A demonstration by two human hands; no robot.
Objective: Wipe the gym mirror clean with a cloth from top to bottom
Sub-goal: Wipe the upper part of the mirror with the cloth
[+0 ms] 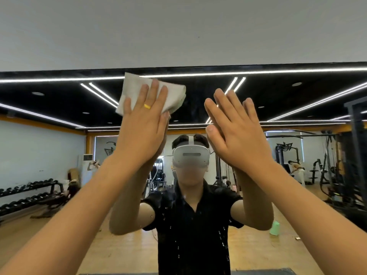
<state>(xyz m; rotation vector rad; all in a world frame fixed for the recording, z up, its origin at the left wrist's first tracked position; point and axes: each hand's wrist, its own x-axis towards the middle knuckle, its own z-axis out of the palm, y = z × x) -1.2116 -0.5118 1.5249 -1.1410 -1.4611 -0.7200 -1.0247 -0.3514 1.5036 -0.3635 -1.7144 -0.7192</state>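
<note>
Plain grey wall (178, 26) up top. Black ceiling (194, 96) crossed by white light strips (278, 72). Wooden floor (258, 251) below. Dumbbell racks (29, 193) at left, weight machines (341, 165) at right, standing air conditioner (86, 165) toward the back.

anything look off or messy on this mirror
Yes: pale drips and specks dot the mirror low at centre, well below the cloth pressed near its top edge by the left hand. The bare right hand lies flat on the glass.

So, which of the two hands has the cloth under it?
The left hand, the one with the yellow ring: it presses the cloth flat on the mirror near its top edge. The right hand holds nothing.
</note>
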